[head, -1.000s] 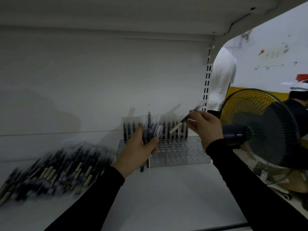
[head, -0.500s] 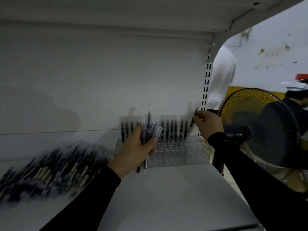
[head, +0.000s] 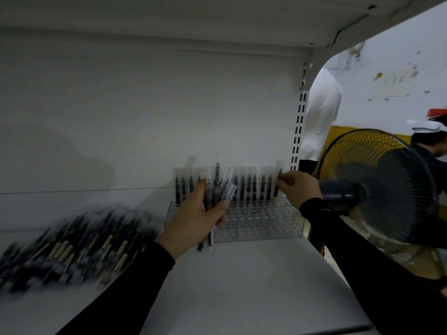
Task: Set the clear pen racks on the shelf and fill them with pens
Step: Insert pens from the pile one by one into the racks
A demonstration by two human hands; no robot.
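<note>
head view: my left hand (head: 193, 220) grips a bundle of pens (head: 216, 187), fingers wrapped round it, in front of the clear pen rack (head: 256, 222) near the shelf's (head: 242, 286) back right corner. my right hand (head: 298, 188) pinches one pen (head: 278, 182) upright at the right end of the rack's back row. a blurred pile of loose pens (head: 72, 247) lies toward the shelf's left edge.

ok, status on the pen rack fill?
Left hand grips a pen bundle. Right hand pinches one pen at the clear rack's back row, right end. Nothing blocking.
</note>
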